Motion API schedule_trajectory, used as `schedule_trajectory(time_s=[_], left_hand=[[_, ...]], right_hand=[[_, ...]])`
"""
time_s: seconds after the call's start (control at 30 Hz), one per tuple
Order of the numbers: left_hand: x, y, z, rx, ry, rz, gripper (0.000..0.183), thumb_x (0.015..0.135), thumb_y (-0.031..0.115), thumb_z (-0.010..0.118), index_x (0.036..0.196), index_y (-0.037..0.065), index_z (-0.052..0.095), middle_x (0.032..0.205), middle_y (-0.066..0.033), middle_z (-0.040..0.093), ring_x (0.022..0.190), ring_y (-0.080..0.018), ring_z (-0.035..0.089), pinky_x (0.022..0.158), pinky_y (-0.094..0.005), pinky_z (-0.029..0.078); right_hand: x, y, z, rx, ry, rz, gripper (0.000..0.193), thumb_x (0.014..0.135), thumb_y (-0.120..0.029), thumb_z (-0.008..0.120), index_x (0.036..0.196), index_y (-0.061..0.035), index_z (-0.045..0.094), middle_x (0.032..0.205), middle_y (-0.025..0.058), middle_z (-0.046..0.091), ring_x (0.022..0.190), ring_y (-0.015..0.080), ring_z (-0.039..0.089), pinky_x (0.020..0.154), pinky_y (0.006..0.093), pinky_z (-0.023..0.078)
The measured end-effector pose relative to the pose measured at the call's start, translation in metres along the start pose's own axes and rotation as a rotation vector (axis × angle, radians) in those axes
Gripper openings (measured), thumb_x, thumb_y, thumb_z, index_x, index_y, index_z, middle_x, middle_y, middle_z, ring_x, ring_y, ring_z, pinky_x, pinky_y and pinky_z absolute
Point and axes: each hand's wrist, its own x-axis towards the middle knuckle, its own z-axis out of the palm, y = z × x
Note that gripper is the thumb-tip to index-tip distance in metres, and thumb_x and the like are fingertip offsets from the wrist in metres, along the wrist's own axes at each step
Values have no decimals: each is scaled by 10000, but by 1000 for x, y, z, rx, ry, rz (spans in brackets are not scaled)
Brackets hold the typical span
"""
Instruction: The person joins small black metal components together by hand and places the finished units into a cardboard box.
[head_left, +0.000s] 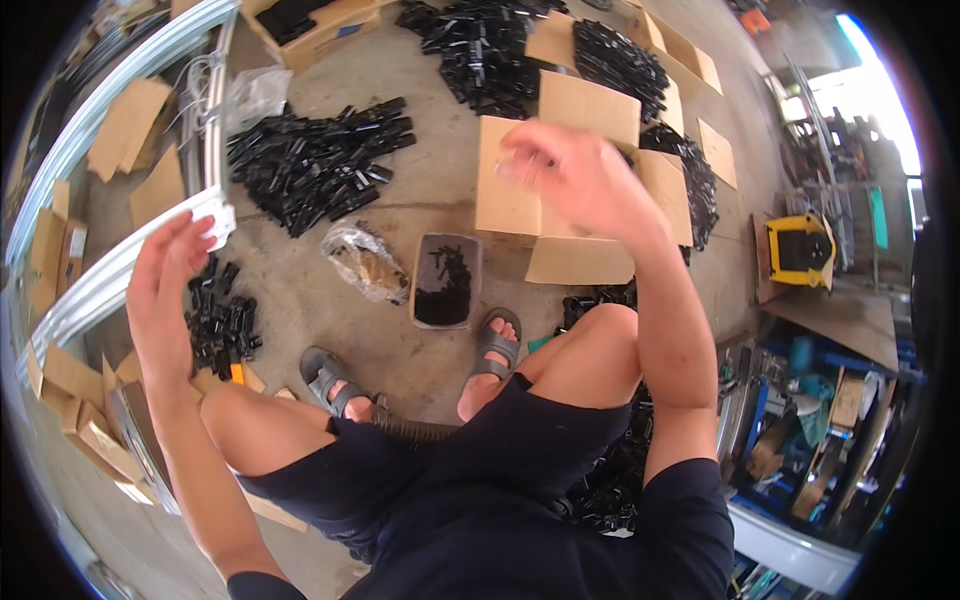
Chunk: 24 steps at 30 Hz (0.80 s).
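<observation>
My left hand [168, 262] is raised at the left, beside the end of a white metal frame [215, 212]. Its fingers are loosely bent, and I make out nothing in them. Below its fingertips lies a small heap of black plastic parts [222, 318]. Over an open cardboard box [585, 262] hovers my right hand [590, 185], slightly blurred, fingers half curled and apart, with no part visible in them. It hides much of the box's inside. Between my feet and the larger heap of black parts [310, 165] stands a grey bin [420, 308] holding small dark pieces.
A clear plastic bag [362, 262] with brownish contents lies left of the bin. More black parts [480, 55] are piled at the back. Cardboard [85, 420] lies at the left. On the right are a yellow-framed item [800, 250] and a cluttered shelf [830, 440].
</observation>
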Motion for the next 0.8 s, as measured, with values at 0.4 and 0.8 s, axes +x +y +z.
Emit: schedule_trajectory(time_s=[0.4, 0.8], left_hand=[[-40, -57, 169, -328, -329, -346, 268, 1047, 166, 608, 1232, -22, 651, 1101, -129, 750, 972, -165, 695, 921, -313, 531], [-42, -87, 193, -224, -459, -412, 297, 1031, 199, 647, 1225, -26, 647, 1072, -110, 750, 944, -143, 682, 881, -291, 539]], right_hand=[[-13, 330, 109, -468, -147, 449, 790, 860, -287, 765, 1531, -79, 403, 1567, 153, 440, 1409, 430, 432, 1160, 490, 405], [-26, 375, 143, -400, -52, 572, 395, 926, -241, 680, 1227, -7, 574, 1209, 261, 645, 1119, 436, 647, 951, 486, 540]])
